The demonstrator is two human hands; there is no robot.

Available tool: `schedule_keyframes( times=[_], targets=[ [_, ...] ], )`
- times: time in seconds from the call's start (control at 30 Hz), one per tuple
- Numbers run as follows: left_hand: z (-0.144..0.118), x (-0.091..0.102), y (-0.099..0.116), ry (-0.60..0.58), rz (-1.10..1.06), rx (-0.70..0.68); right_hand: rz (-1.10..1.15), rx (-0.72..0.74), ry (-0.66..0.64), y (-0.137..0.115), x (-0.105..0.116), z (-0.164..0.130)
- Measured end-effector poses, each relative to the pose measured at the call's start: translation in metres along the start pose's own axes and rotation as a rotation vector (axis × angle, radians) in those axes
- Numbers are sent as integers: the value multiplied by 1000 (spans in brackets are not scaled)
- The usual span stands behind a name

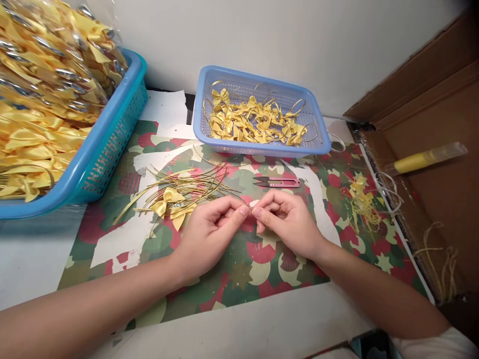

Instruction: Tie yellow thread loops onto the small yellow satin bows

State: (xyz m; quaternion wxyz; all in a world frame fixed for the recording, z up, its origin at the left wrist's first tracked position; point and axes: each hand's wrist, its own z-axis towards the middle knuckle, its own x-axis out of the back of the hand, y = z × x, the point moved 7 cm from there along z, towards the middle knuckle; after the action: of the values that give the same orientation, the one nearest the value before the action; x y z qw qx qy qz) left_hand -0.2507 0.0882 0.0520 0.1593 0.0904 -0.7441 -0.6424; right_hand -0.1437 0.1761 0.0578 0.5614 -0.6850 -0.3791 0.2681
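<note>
Gold wire, barely visible, is being pinched between both fists: left hand (209,227) and right hand (288,219) are curling shut, fingertips meeting above the mat (239,269). Slipping could be dropping it among loose wires (187,187) beside the bow (170,204).

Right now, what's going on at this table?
A person sits at a table covered with a patterned mat. The left hand and right hand meet fingertip to fingertip, pinching something too small to make out. Beside the left hand lie yellow bows on a bundle of gold cords. Pink snips rest just beyond the hands. Behind them, a small blue basket holds bows with cord loops; a bigger basket at left is piled with bagged bows.
</note>
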Motion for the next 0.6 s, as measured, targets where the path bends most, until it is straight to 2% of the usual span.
schedule_keyframes(
  times=[0.6],
  targets=[
    [2, -1, 0, -7, 9, 13, -15, -16, -10, 2, 1, 0]
  ],
)
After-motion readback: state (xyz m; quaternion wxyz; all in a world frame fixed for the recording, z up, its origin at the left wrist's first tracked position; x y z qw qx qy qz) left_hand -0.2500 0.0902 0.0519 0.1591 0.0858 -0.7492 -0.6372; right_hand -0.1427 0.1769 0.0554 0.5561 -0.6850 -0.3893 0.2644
